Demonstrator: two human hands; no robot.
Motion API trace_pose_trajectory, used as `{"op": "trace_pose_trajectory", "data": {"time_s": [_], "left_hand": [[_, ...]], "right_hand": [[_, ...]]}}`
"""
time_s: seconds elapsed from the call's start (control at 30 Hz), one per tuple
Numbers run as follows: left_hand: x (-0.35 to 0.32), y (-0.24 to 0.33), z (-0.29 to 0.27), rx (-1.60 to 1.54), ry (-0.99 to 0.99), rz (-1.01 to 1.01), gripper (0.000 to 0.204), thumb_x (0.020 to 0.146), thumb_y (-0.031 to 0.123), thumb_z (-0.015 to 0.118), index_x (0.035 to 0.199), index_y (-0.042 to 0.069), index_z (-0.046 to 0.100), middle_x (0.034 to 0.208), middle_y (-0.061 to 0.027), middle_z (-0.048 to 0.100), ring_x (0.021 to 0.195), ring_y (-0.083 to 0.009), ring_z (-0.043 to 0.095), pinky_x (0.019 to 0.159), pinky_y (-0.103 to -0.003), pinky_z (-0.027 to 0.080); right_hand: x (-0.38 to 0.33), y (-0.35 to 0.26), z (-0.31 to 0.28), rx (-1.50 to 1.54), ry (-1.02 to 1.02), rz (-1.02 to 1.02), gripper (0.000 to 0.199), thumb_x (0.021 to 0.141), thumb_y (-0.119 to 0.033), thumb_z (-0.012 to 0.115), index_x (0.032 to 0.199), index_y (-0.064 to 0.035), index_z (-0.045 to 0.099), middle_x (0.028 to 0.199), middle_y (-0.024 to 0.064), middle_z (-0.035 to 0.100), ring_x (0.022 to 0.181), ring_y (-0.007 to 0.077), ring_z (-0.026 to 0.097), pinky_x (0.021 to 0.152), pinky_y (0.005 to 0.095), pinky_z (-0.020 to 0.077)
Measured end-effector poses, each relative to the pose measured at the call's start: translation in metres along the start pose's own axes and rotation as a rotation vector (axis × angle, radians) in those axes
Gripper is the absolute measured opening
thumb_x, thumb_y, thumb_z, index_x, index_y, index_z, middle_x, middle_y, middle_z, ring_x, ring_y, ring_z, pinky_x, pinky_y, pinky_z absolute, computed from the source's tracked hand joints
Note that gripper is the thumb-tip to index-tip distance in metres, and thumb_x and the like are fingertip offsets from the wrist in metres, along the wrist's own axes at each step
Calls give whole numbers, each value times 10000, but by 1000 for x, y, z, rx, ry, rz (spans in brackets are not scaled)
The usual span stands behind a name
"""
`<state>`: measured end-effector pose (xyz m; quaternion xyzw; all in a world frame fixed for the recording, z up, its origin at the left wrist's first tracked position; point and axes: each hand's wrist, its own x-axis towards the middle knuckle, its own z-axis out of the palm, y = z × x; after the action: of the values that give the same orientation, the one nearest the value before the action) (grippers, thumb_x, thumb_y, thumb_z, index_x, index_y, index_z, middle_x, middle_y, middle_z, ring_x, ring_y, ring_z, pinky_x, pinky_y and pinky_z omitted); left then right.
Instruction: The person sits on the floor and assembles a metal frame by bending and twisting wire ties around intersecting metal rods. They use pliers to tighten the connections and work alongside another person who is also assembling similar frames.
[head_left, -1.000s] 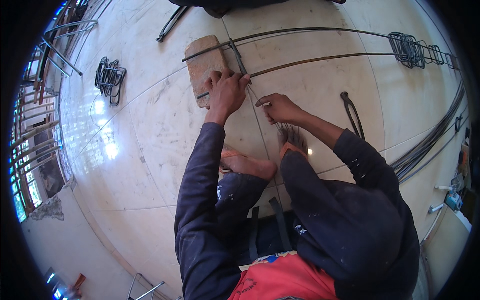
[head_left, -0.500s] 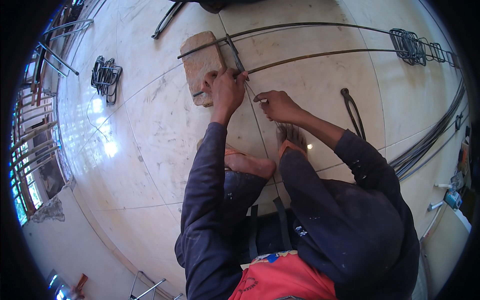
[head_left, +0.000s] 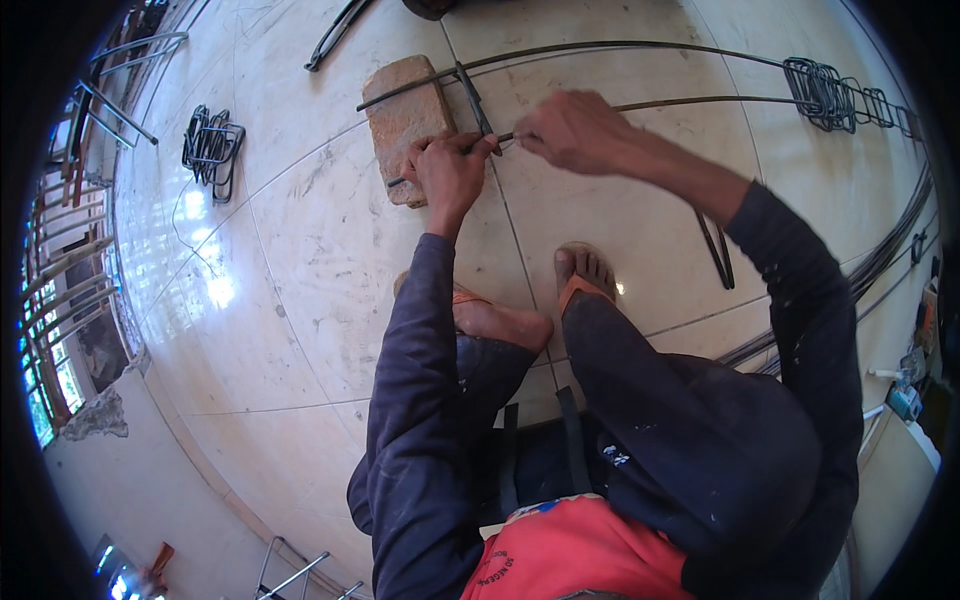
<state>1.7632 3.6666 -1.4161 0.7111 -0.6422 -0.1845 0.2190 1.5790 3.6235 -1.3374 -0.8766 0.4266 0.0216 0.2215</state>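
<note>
Two long steel rods run left to right: the far rod (head_left: 600, 45) and the near rod (head_left: 690, 100). Their left ends rest across a reddish brick (head_left: 405, 108). A dark metal stirrup (head_left: 471, 95) spans both rods just right of the brick. My left hand (head_left: 448, 178) is closed around the near rod where it meets the stirrup, thumb and finger at the joint. Beside it, my right hand (head_left: 578, 132) is pinched at the rod, knuckles up and slightly blurred. The thin wire in its fingers is mostly hidden.
A stack of bent stirrups (head_left: 820, 95) hangs on the rods at right; another pile (head_left: 212, 145) lies left. Pincers (head_left: 716, 250) lie right of my foot, a second long-handled tool (head_left: 335, 35) at the top. A bundle of rods (head_left: 895, 235) curves along the right.
My right hand has moved up and away from me, from near my foot to the near rod, bringing the wire's end with it. The left hand stays at the joint.
</note>
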Motion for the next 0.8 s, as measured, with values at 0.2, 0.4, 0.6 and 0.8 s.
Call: {"op": "trace_pose_trajectory", "data": {"time_s": [0.2, 0.4, 0.6, 0.8], "left_hand": [[1, 10, -9, 11, -60, -42, 317, 769, 444, 651, 869, 158, 747, 896, -20, 666, 1059, -286, 435, 924, -436, 195], [-3, 5, -8, 53, -53, 28, 387, 752, 474, 667, 939, 141, 730, 936, -45, 661, 1078, -308, 459, 946, -436, 235], [-14, 6, 0, 97, 97, 117, 346, 774, 437, 673, 912, 124, 726, 884, -44, 640, 1033, -279, 456, 934, -447, 224], [-16, 6, 8, 99, 191, 185, 301, 782, 380, 676, 885, 101, 721, 867, -50, 635, 1019, -276, 455, 920, -467, 200]], "right_hand": [[46, 48, -5, -129, 104, -283, 185, 813, -287, 606, 854, -125, 687, 777, 141, 655, 760, 336, 638, 655, 430, 493], [72, 54, 9, -63, 25, -190, 243, 805, -366, 627, 892, -149, 695, 817, 117, 662, 805, 309, 643, 694, 426, 500], [75, 44, 20, 66, -94, 92, 292, 778, -410, 650, 913, -156, 701, 886, 105, 659, 909, 272, 622, 813, 408, 479], [43, 37, 66, -167, 645, -73, 329, 756, -209, 644, 1068, -105, 629, 1127, 108, 574, 1134, 247, 495, 1006, 428, 336]]}}
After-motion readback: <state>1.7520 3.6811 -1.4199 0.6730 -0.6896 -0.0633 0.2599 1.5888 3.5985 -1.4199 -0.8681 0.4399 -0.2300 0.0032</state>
